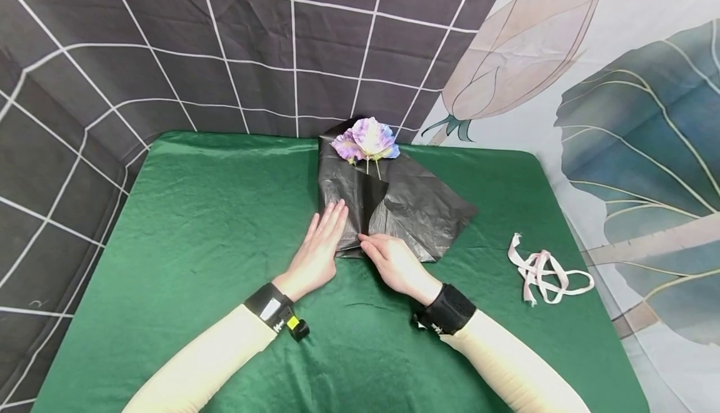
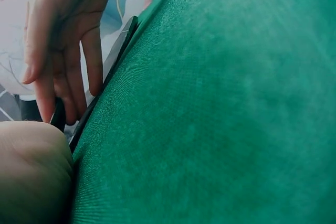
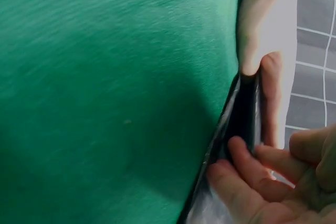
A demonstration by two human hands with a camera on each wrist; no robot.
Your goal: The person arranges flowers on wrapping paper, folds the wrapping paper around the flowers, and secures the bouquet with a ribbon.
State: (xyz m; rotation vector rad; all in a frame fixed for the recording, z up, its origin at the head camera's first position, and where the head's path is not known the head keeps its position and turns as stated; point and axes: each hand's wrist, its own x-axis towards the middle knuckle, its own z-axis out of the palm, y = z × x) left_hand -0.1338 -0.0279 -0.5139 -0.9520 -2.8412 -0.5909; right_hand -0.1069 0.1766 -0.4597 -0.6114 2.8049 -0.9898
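Flower (image 1: 368, 139) inside folded black wrap (image 1: 410, 207)

1. A black wrapping sheet (image 1: 405, 207) is lying crumpled on the green cloth near the far edge of the table — its left flap is folded over toward the middle, its right corner is spreading out flat to the right.
2. A purple-and-pink artificial flower (image 1: 367, 139) is resting at the sheet's top, its thin green stems running down under the folded flap.
3. The sheet's near edge is showing in the wrist views as a thin dark, glossy layer — slightly lifted off the cloth.
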